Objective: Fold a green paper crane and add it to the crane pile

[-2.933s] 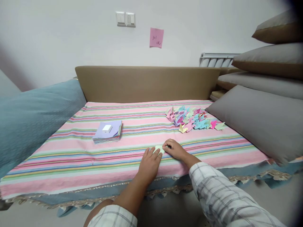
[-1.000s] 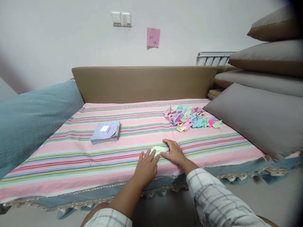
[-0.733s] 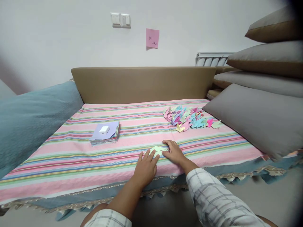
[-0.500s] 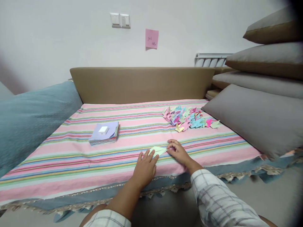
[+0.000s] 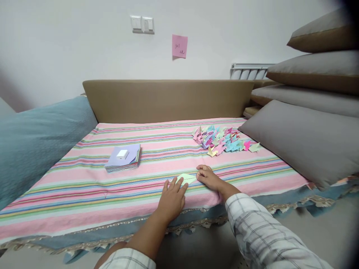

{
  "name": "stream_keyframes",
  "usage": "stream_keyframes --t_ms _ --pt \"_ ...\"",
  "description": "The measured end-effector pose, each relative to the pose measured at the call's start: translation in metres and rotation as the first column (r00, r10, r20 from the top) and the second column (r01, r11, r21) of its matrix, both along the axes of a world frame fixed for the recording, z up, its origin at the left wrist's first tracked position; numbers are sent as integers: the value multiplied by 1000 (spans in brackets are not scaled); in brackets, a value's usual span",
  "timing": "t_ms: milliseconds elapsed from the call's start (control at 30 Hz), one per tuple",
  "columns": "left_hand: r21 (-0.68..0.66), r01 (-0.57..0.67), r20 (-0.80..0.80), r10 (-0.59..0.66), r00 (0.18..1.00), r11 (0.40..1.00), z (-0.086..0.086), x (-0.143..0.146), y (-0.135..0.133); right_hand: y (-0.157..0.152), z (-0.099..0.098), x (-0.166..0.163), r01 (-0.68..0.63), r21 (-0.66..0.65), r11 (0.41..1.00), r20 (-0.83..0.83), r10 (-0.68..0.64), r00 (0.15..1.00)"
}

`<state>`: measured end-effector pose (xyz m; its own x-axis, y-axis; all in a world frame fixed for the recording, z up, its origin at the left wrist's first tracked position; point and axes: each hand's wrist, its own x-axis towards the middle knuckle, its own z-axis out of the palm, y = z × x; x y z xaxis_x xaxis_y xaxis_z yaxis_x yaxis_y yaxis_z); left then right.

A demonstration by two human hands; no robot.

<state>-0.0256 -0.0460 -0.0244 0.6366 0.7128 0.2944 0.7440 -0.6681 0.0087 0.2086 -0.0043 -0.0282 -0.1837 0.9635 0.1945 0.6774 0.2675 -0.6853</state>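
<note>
A small pale green folded paper lies on the striped cloth near its front edge. My left hand rests flat on the cloth, its fingers stretched out and pressing on the paper's left end. To the right of it, my right hand has its fingers curled, with the fingertips pinching the paper's right end. A pile of folded coloured paper figures lies beyond my right hand.
A stack of coloured paper sheets with a small white block on top lies at the left. Grey cushions line the right side, a blue cushion the left, a tan backrest the far edge.
My right hand has slid from on top of the green paper to its right end, and its fingers have curled. The left hand stays pressed on the paper.
</note>
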Motion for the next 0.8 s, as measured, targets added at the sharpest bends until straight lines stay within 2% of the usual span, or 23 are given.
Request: stream_keyframes --t_ms 200,367,500,700,800 --pt "-23 -3 0 3 1000 1000 2 0 0 11 4 -9 49 21 999 60 -50 997" --pt "-32 0 -4 0 1000 999 2 -1 -1 11 2 -3 75 32 997 -9 -75 997" --pt "-36 -6 -6 5 1000 999 1 -1 0 5 -2 -5 158 -7 987 -92 -158 983" --pt "-52 0 7 1 1000 999 -1 -1 1 -2 -9 -26 233 102 967 90 -242 966" --pt "-69 6 13 -6 1000 998 -1 -1 1 -6 -7 -26 225 154 962 79 -239 968"
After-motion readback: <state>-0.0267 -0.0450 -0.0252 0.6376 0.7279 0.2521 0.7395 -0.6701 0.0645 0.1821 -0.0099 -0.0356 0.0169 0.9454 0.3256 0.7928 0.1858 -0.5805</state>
